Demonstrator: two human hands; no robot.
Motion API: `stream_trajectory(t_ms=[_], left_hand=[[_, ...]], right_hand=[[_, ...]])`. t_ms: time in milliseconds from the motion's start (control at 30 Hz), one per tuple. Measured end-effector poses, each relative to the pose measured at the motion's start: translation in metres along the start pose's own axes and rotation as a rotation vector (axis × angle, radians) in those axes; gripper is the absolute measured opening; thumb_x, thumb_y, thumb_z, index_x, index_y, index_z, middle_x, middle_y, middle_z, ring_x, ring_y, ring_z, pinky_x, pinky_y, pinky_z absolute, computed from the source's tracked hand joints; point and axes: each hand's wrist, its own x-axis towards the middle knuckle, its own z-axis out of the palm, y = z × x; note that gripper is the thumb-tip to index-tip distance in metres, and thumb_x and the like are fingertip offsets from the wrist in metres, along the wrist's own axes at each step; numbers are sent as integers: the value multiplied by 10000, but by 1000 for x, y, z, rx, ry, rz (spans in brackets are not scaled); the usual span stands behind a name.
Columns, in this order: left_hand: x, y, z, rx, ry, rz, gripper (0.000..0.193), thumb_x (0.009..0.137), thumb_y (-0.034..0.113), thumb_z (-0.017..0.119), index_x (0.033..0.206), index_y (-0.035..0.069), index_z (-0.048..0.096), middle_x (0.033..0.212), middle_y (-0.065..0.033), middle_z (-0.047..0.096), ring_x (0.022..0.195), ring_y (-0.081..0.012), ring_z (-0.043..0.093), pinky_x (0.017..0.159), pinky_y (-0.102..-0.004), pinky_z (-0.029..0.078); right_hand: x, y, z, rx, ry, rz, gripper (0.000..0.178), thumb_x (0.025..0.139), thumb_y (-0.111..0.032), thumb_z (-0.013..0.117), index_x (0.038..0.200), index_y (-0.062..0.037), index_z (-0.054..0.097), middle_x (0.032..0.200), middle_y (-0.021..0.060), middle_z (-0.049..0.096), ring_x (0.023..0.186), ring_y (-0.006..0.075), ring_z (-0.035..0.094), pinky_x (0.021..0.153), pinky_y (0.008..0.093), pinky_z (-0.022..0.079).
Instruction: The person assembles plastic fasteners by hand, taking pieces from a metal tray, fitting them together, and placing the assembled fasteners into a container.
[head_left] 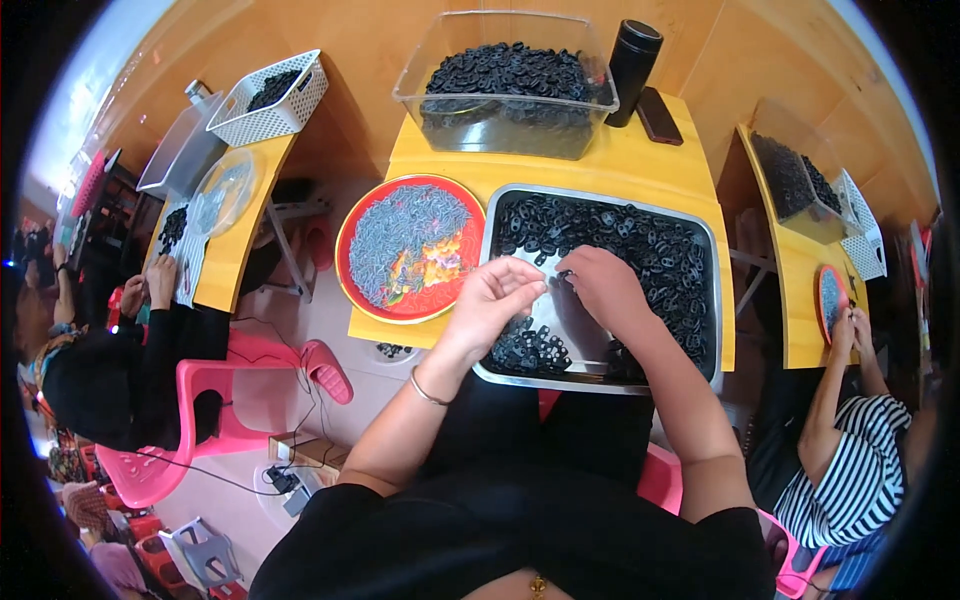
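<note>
In front of me is a metal tray (718,300) with many small black plastic pieces (650,240) along its far and right sides and a smaller heap (528,348) at its near left. My left hand (497,300) is over the tray's left edge, thumb and fingers pinched; whatever they hold is too small to name. Close beside it, over the bare middle of the tray, my right hand (603,288) has its fingers drawn together and pointing left, their contents hidden. Left of the tray sits a red round plate (352,285) of small thin grey pins (405,225).
A clear bin (500,140) of black pieces stands at the table's back, beside a black flask (634,70) and a dark phone (659,115). People work at yellow tables left and right. A pink chair (190,400) and cables are on the left floor.
</note>
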Motion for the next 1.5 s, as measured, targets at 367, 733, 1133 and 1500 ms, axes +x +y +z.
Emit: stream_trajectory(t_ms=[367, 733, 1133, 1500], left_hand=[[-4, -26, 5, -113, -18, -134, 138, 842, 36, 611, 978, 14, 612, 885, -33, 632, 793, -79, 587, 727, -208, 485], [-4, -27, 5, -66, -9, -111, 175, 806, -45, 617, 965, 8, 568, 871, -42, 627, 826, -92, 599, 774, -223, 484], [-5, -32, 3, -39, -33, -101, 236, 798, -56, 624, 1007, 7, 535, 861, -61, 645, 810, -101, 619, 751, -217, 494], [-8, -35, 5, 90, -45, -9, 274, 802, -60, 620, 1045, 8, 514, 832, -47, 642, 791, -82, 608, 715, -198, 479]], right_hand=[[0, 13, 3, -49, -109, 59, 86, 739, -119, 619, 815, -79, 613, 820, 82, 574, 811, 272, 578, 677, 380, 489], [-49, -22, 7, 1084, 132, 404, 136, 820, -5, 584, 954, 5, 603, 866, 51, 620, 793, 106, 609, 694, 222, 477], [-55, -19, 19, 1056, 171, 367, 157, 792, -19, 638, 949, -26, 639, 848, 38, 633, 744, 87, 606, 663, 215, 478], [-54, -22, 12, 826, 197, 281, 155, 760, -9, 654, 914, -18, 666, 825, 64, 626, 727, 114, 616, 649, 228, 484]])
